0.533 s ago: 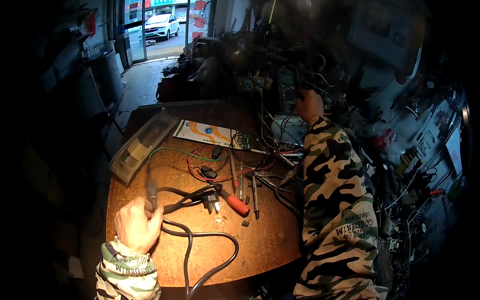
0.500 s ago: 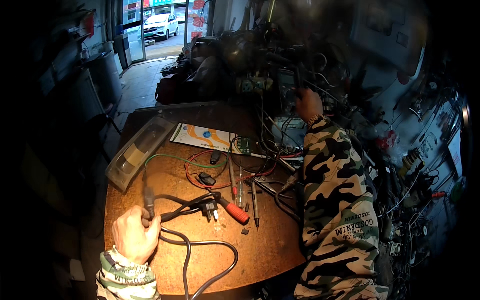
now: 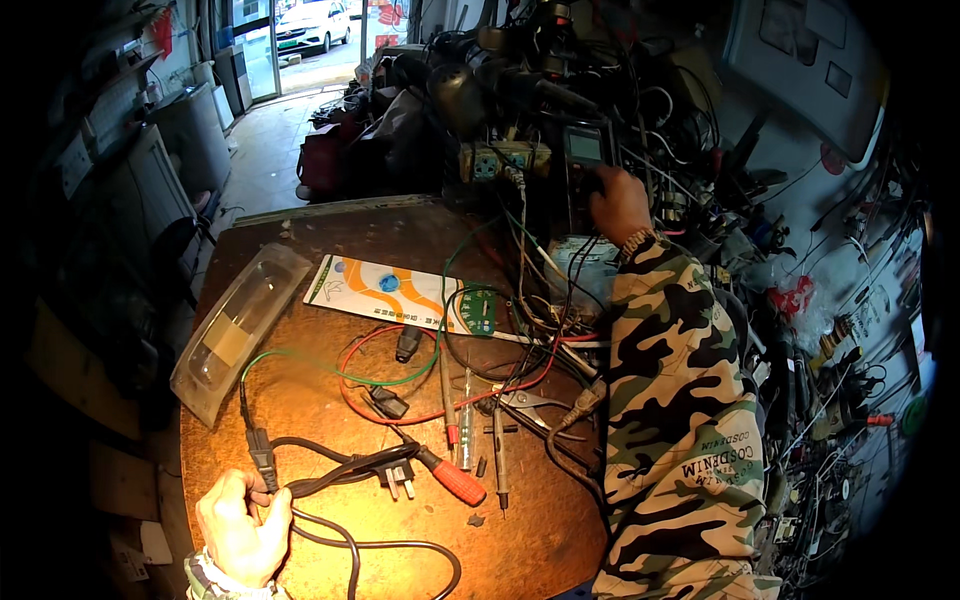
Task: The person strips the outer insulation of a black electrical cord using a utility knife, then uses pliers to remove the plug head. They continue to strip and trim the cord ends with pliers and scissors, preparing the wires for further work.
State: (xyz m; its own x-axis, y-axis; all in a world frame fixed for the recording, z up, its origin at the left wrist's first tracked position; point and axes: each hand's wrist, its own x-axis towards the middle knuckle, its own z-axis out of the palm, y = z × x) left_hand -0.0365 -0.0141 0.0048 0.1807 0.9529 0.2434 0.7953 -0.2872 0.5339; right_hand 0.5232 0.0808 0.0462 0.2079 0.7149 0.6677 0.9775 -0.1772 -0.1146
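My left hand [image 3: 243, 527], at the near left of the table, is closed with thumb and fingers round the lower end of a black power cord connector [image 3: 262, 458]. A thin black piece on a green wire [image 3: 272, 353] meets the connector's far end; whether it goes inside is too small to tell. The cord loops right to a three-pin plug [image 3: 397, 472], beside a red-handled screwdriver [image 3: 457, 482]. At the far right, my right hand [image 3: 619, 206] has its fingers curled at the front of a dark multimeter [image 3: 585, 147], seemingly at its dial. Its fingertips are partly hidden.
On the wooden table [image 3: 540, 535] lie a clear plastic blister pack [image 3: 238, 335], a white and orange card [image 3: 385, 290], a red test lead [image 3: 348, 372], a dark-tipped probe [image 3: 502, 460] and pliers [image 3: 530, 402]. Tangled cables and tools crowd the right wall. A power socket box [image 3: 505, 160] stands behind.
The whole view has shifted, so the table things sit lower and further left. My left hand keeps hold of the connector; my right hand stays at the multimeter.
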